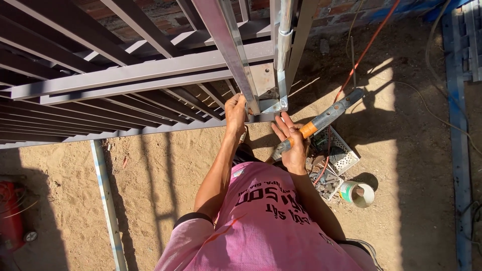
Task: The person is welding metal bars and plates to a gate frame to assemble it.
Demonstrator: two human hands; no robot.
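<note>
Pink shirt (261,226) — right hand (293,145) grips electrode holder (321,120); left hand (235,113) touches gate (150,75).

gate (150,70) dark brown | tool (321,120) grey, orange band | shirt (261,226) pink | cable (366,50) orange | sand (165,165) tan

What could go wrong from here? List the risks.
1. The left hand grips the metal gate frame beside the silver upright bar; fingers could get pinched if it shifts.
2. The right hand holds the orange-handled tool loosely, so it might slip.
3. The orange cable trails across the sand, a trip hazard.
</note>
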